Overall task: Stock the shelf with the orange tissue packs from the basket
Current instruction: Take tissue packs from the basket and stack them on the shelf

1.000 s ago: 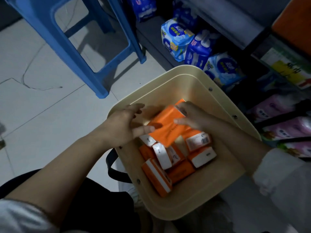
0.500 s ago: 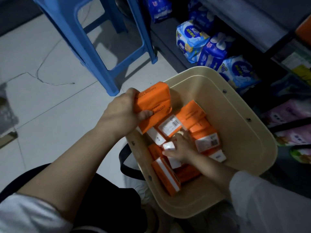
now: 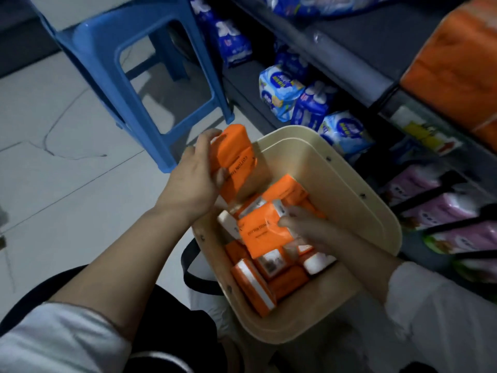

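The gathering step is in hand, I judge: packs are coming out of the basket (image 3: pixel 371 200) and none is at the shelf (image 3: pixel 349 49) yet. At centre frame the left hand (image 3: pixel 193 181) has its grip closed round one orange tissue pack (image 3: pixel 236 157), held upright over the basket's upper-left rim. Just below and right, the right hand (image 3: pixel 304 230) has its grip pinching a second pack (image 3: pixel 263 232) by its right edge, above the loose packs (image 3: pixel 252 286) in the basket bottom. The next move likely calls for carrying both up and right to the shelf, near the orange bundle (image 3: pixel 457 63). The packs are soft, glossy film-wrapped bricks, creased and white-ended. The basket is smooth cream plastic with rounded corners.
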Demonstrator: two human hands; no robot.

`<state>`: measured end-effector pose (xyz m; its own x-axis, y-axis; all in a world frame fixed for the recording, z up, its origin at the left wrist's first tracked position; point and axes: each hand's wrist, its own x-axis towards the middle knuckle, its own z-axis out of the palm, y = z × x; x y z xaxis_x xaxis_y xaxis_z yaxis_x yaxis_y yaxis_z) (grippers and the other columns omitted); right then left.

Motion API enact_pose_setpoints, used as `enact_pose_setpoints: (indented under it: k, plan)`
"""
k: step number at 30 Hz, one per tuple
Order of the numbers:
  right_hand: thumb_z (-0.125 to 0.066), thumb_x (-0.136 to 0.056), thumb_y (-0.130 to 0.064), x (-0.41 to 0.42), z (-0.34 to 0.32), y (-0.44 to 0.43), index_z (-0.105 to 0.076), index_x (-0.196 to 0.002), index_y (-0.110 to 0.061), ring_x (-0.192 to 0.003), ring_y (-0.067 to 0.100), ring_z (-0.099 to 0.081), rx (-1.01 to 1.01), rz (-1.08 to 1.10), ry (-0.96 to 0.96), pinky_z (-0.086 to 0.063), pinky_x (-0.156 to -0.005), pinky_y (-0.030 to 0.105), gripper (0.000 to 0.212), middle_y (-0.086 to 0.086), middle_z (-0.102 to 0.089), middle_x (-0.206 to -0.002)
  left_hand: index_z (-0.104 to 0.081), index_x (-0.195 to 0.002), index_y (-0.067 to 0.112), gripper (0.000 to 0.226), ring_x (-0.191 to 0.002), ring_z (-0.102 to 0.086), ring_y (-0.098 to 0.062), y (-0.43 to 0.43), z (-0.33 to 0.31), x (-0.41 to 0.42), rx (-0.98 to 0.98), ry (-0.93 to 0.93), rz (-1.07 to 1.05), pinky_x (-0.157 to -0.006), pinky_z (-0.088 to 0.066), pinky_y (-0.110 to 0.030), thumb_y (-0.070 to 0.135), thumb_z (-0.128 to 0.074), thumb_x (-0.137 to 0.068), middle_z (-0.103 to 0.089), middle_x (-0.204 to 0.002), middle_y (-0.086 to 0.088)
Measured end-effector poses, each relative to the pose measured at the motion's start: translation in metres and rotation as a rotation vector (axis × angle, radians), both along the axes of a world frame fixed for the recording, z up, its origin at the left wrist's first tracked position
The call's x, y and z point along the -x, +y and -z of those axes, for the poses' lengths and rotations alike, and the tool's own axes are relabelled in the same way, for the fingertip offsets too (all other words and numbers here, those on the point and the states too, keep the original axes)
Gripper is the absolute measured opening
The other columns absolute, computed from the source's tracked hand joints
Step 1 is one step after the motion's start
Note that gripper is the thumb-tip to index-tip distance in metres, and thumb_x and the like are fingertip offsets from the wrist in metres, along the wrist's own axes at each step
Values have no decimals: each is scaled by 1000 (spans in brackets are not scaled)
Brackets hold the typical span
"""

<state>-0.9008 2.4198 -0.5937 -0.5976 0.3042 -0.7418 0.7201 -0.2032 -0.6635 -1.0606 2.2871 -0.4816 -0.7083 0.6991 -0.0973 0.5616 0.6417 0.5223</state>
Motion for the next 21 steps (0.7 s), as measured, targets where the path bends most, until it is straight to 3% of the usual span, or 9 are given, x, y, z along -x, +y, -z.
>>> enact_pose_setpoints:
  k: [3,8,11,14,16,18,20,21]
  plan:
    - [-48,-91,-14,-8,-33,6,-54,-105,-22,-88,12,-54,67,74,115,-54,-66,29,17,1,-54,-98,-27,-138,34,51,-109,-50,-36,2,-6,-6,-50,83,-2,-82,-39,-33,17,-50,-95,-34,-133,-14]
    - [-48,-91,-18,-39,-75,7,-53,-100,-22,-76,10,-56,148,299,238,-51,-57,26,11,0,-57,-86,-53,-125,26,31,-108,-50,-40,10,-13,-18,-71,173,65,-93,-41,-38,19,-49,-95,-37,-131,-16]
    - [-47,-90,-18,-63,-99,7,-54,-104,-21,-69,12,-58,228,520,316,-51,-51,24,15,3,-58,-84,-67,-107,21,19,-106,-51,-33,16,-18,-31,-118,62,132,-91,-39,-32,24,-54,-93,-45,-123,-14]
    - [-44,-91,-18,-93,-121,6,-54,-117,-17,-76,15,-59,292,691,420,-53,-61,29,27,7,-61,-94,-68,-84,33,29,-89,-56,-33,24,-32,-51,-163,-157,218,-88,-47,-40,54,-49,-87,-53,-95,-12]
    - [-44,-92,-18,-116,-132,2,-54,-119,-15,-84,17,-61,280,748,483,-52,-69,34,29,9,-64,-104,-64,-73,33,29,-72,-58,-25,31,-45,-72,-176,-287,299,-75,-49,-35,55,-50,-86,-52,-78,-11]
    - [-43,-93,-17,-137,-144,-2,-56,-112,-16,-84,16,-61,244,787,528,-54,-65,32,23,7,-66,-103,-65,-86,23,20,-64,-61,-7,37,-54,-94,-161,-356,404,-66,-46,-17,43,-63,-84,-60,-93,-11]
    - [-42,-94,-15,-157,-157,-7,-58,-107,-18,-87,16,-62,194,816,553,-55,-63,31,20,5,-67,-100,-65,-98,21,38,-60,-63,-3,41,-55,-112,-154,-388,456,-58,-46,-10,47,-76,-72,-56,-113,-6]
    - [-42,-95,-15,-168,-163,-8,-58,-107,-19,-91,17,-61,165,813,569,-55,-68,34,21,5,-67,-102,-66,-99,28,51,-66,-64,-4,44,-53,-117,-181,-378,480,-62,-49,-13,58,-78,-61,-54,-117,-6]
